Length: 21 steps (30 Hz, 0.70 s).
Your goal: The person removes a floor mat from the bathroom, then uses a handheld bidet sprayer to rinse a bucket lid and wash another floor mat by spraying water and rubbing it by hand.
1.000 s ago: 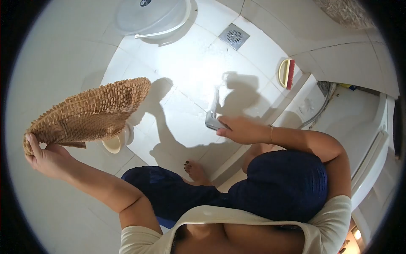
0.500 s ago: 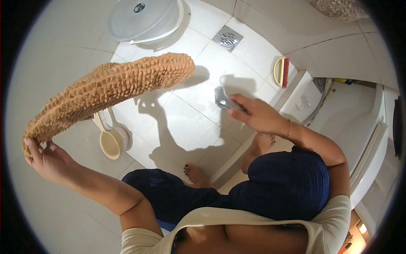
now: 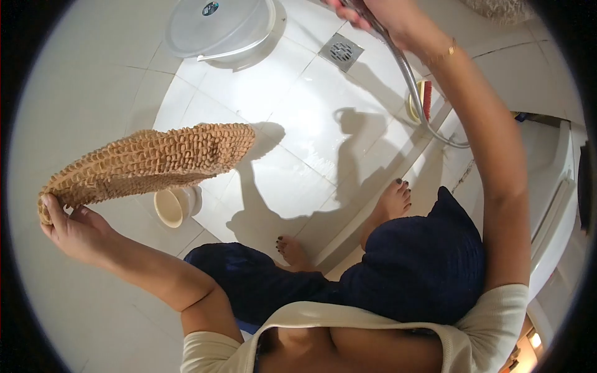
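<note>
My left hand (image 3: 78,233) pinches one end of a tan, nubby mat (image 3: 155,158), which stretches out to the right over the tiled floor. Near the top edge, my right hand (image 3: 388,18) is wrapped round the upper part of a grey metal shower hose (image 3: 407,71). That hose curves down past the brush to the low ledge at the right. Whatever the hose ends in lies outside the view. Beneath the mat is a cream dipper (image 3: 171,208), its handle hidden.
A lidded clear bucket (image 3: 217,31) stands at the top left. A floor drain (image 3: 341,52) is set in the tiles. A red-bristled brush (image 3: 425,99) leans by the ledge at right. My bare feet are on the floor, one each side of a raised edge.
My right hand has risen from the middle to the top edge, lifting the hose. The mat's far end first swung up and right, then dropped back lower and left.
</note>
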Each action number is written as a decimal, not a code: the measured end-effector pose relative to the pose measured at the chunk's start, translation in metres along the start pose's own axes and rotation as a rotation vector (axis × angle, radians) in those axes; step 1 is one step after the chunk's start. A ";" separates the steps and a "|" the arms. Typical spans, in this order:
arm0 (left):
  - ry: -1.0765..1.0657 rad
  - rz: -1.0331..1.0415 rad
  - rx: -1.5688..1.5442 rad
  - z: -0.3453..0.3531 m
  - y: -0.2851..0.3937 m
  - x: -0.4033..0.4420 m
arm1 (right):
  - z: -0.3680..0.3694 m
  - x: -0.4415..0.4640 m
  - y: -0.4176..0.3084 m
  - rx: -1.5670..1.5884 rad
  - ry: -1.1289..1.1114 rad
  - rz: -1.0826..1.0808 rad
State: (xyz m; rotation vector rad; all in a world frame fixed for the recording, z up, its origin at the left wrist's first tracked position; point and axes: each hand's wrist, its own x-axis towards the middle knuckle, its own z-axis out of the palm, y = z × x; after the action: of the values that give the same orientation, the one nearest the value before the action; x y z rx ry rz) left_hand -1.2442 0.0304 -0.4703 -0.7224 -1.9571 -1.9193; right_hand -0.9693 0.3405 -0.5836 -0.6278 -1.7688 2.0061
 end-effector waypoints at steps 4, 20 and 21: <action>-0.021 -0.011 -0.012 0.001 0.007 -0.004 | 0.006 0.012 -0.031 -0.033 0.044 0.034; -0.120 -0.107 -0.161 -0.028 0.009 -0.013 | 0.051 -0.016 -0.072 -0.101 0.096 0.167; -0.122 -0.110 -0.170 -0.026 0.011 -0.017 | 0.052 -0.021 -0.074 -0.101 0.080 0.146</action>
State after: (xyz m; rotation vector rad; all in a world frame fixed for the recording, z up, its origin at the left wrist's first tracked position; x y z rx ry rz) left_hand -1.2277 0.0024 -0.4683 -0.8094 -1.9584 -2.1762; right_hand -0.9820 0.2954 -0.5035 -0.8806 -1.8326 1.9643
